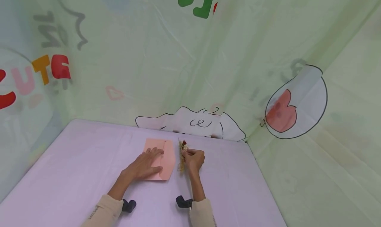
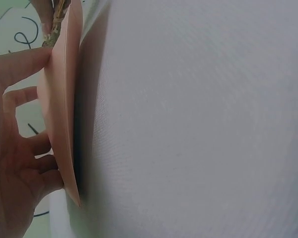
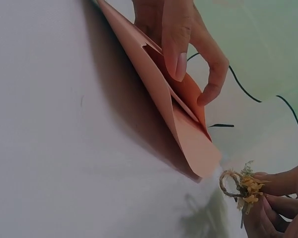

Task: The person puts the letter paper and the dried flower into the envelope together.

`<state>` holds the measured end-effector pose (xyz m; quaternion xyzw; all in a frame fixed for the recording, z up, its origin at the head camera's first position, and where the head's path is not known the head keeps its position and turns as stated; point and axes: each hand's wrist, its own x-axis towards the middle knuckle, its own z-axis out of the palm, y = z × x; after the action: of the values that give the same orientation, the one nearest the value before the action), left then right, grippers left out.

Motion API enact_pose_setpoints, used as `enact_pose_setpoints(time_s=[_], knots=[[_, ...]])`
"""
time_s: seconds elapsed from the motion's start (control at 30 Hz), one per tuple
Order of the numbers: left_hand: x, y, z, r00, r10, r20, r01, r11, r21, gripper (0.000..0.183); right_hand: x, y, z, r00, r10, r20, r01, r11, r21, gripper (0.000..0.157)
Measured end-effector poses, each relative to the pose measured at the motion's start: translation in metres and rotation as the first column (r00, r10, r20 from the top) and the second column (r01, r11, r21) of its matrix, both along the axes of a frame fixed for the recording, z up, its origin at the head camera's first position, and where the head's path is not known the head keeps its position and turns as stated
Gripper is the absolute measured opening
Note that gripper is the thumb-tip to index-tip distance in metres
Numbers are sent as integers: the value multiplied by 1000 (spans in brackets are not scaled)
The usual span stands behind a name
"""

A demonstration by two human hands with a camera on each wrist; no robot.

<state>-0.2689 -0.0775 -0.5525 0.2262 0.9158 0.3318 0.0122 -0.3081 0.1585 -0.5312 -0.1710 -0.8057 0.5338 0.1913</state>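
A pink paper envelope [image 1: 168,159] lies on the table in the head view. My left hand [image 1: 144,166] rests on it with fingers spread. In the right wrist view the envelope [image 3: 159,94] gapes a little along its edge, and the left thumb and a finger touch the paper near that gap. Just right of the envelope, my right hand [image 1: 195,159] pinches a small dried flower bouquet [image 1: 181,167] with a dark red bloom at its far end. A loop of twine ties its stems, seen on the bouquet [image 3: 248,188] in the right wrist view.
A pale lilac cloth covers the table [image 1: 232,180]. Behind it hangs a light green curtain [image 1: 166,71] with cartoon drawings and letters, which also closes off both sides. Each wrist wears a black camera mount [image 1: 129,206].
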Motion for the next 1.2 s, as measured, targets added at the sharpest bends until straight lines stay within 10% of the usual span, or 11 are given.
enact_pose_setpoints(time_s=[1.2], knots=[[2,1,5,999,25,23,-25,1000,-17,69,10,-50,-7,994,112,6,-112,993,38,18]])
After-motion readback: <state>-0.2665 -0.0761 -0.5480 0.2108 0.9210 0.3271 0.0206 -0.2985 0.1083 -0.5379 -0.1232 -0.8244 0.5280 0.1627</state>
